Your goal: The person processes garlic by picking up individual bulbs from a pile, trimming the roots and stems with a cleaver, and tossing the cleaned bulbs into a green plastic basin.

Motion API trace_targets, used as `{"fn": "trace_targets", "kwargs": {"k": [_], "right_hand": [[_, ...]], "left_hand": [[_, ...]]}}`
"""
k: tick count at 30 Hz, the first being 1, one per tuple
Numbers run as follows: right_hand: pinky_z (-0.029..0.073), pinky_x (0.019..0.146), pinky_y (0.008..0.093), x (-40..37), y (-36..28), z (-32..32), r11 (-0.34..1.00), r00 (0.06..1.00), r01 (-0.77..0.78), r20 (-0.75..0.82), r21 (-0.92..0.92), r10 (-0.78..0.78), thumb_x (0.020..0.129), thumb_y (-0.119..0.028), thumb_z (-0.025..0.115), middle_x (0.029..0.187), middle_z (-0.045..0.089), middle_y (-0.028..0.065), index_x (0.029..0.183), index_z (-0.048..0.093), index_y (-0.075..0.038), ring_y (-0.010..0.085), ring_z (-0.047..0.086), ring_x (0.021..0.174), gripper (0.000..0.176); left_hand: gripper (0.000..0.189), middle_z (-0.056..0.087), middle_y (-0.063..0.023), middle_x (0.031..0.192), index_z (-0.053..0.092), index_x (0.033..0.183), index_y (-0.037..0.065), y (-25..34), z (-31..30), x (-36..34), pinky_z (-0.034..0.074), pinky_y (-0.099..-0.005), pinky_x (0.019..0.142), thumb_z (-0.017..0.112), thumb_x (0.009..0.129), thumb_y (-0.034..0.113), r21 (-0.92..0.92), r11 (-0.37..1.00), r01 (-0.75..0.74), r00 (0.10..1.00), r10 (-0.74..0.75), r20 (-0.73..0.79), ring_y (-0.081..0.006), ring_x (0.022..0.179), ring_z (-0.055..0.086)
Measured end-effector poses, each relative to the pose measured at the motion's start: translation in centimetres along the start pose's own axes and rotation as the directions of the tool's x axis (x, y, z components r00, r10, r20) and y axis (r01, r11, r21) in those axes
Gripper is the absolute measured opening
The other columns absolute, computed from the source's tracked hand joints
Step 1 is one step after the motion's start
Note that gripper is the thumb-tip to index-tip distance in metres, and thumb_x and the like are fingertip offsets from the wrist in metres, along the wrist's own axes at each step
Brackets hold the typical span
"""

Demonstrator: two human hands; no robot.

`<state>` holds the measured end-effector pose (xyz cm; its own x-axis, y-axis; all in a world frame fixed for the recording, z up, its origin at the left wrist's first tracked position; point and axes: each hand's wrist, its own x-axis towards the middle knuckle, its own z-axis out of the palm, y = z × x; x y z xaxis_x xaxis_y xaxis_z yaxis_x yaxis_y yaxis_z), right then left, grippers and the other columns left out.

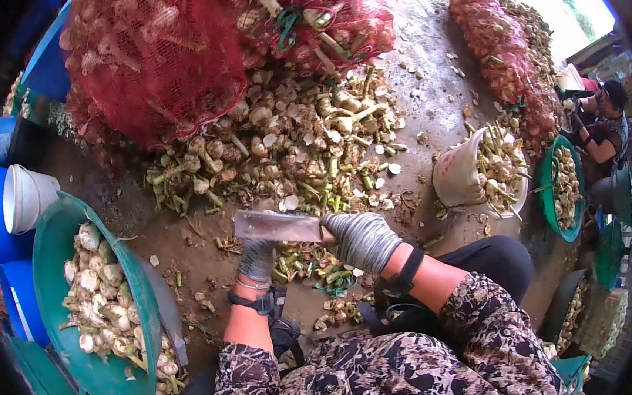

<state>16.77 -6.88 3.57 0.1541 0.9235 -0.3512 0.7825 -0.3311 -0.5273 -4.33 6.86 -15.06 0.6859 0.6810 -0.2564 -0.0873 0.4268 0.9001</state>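
Grey knit gloves cover both hands.

**Right hand** (361,240): the grip is fully closed around the handle of the cleaver (276,226). The blade is held level with its broad face toward the camera, just above the left hand (257,260).

**Left hand:** the grip is curled shut directly below the blade. The blade and glove hide what it encloses, so its content cannot be confirmed.

**Location of material:**
- The untrimmed garlic pile (290,143) lies on the ground just beyond the cleaver, against a red mesh sack (157,44).
- Trimmed bulbs fill the green basin (48,251) at the person's left.
- Cut stalks (311,264) litter the ground between the hands and the lap.

**Recommended procedure, judged from this position:**
1. Tuck the left fingertips back from the cutting edge.
2. Present the stalk clear of the glove before the blade descends.
3. Use a short, controlled stroke directed away from the legs, which lie near the blade.
4. Hold the right wrist firm, because a loose handle could let the blade twist.
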Motion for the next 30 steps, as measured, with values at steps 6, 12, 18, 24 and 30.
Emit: {"fn": "trace_targets", "kwargs": {"k": [6,12,18,24,30], "right_hand": [[0.049,0.059,0.0464,-2.6,-0.1,-0.6,0.986,0.986,0.159,-0.040,-0.050,-0.161,0.082,-0.026,0.067,0.072,0.064,0.0153,0.092,0.061,-0.012,0.0373,0.065,0.070,0.018],[0.049,0.058,0.0460,-4.5,0.4,-1.0,0.978,0.972,0.202,-0.112,-0.045,-0.206,0.082,-0.024,0.066,0.070,0.063,0.0159,0.090,0.062,-0.011,0.0378,0.064,0.068,0.016],[0.049,0.060,0.0462,-5.7,0.7,-2.1,0.983,0.982,0.181,-0.056,-0.025,-0.183,0.081,-0.022,0.065,0.072,0.063,0.0158,0.090,0.062,-0.012,0.0378,0.065,0.071,0.014],[0.050,0.062,0.0469,-5.5,3.0,-1.0,0.979,0.976,0.202,-0.080,-0.034,-0.204,0.082,-0.017,0.060,0.076,0.064,0.0157,0.092,0.062,-0.012,0.0374,0.066,0.076,0.012],[0.052,0.068,0.0455,-3.2,9.2,1.9,0.996,0.992,-0.069,-0.114,-0.049,0.063,0.085,-0.021,0.059,0.083,0.067,0.0163,0.099,0.063,-0.011,0.0366,0.067,0.080,0.017]], "left_hand": [[0.057,0.048,-0.0095,0.136,0.039,0.139,0.009,-2.0,0.1,-1.9,0.040,-0.0385,0.106,0.064,0.093,0.031,0.668,0.701,-0.250,0.960,0.271,0.076,-0.0243,0.121,0.049],[0.051,0.050,-0.0110,0.134,0.044,0.136,0.009,-1.9,0.5,-2.3,0.040,-0.0395,0.105,0.062,0.093,0.032,0.899,0.246,-0.361,0.889,0.382,0.252,-0.0266,0.120,0.049],[0.049,0.054,-0.0117,0.129,0.046,0.134,0.009,1.9,3.9,-4.2,0.043,-0.0395,0.101,0.063,0.092,0.028,0.856,0.436,-0.279,0.944,0.290,0.160,-0.0257,0.117,0.052],[0.038,0.062,-0.0099,0.114,0.053,0.125,0.008,3.2,6.2,-5.0,0.049,-0.0387,0.090,0.064,0.091,0.021,0.740,0.594,-0.315,0.941,0.300,0.160,-0.0249,0.103,0.060],[0.039,0.056,-0.0056,0.104,0.048,0.120,0.007,12.5,15.2,-8.1,0.050,-0.0303,0.080,0.067,0.086,0.006,0.497,0.868,0.009,0.999,0.010,-0.036,-0.0151,0.089,0.055]]}}
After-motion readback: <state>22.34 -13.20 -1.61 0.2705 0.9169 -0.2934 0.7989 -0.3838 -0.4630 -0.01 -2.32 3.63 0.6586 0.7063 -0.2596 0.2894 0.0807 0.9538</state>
